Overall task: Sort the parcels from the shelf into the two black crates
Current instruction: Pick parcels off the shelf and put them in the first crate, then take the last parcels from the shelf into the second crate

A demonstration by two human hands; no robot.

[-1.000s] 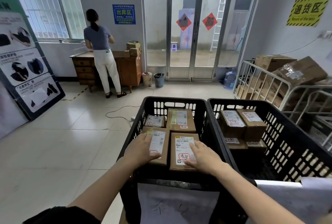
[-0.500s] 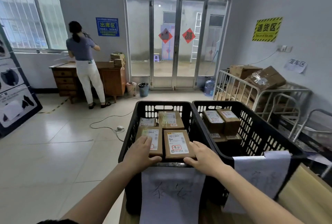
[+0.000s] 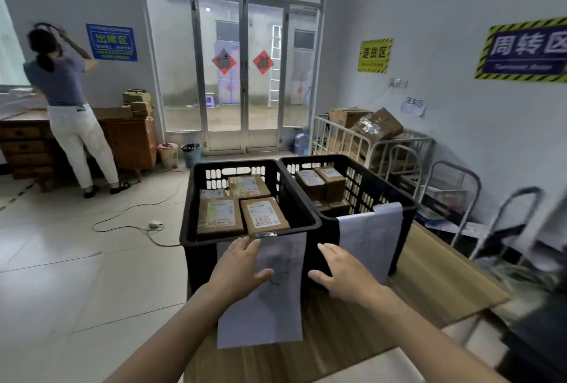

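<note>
Parcels [image 3: 264,216], 4 of them label-up, fill the left crate [image 3: 187,223]; the right crate [image 3: 385,189] holds 2 atop others. I see my left hand [image 3: 242,266] and right hand [image 3: 345,276] spread flat, apart, gripping nothing, before the paper sheet [image 3: 276,306] hanging on the left crate. Both stand on a wooden table [image 3: 429,272]; glass doors [image 3: 242,75] and a person [image 3: 66,112] at a desk [image 3: 129,140] lie beyond.
</note>
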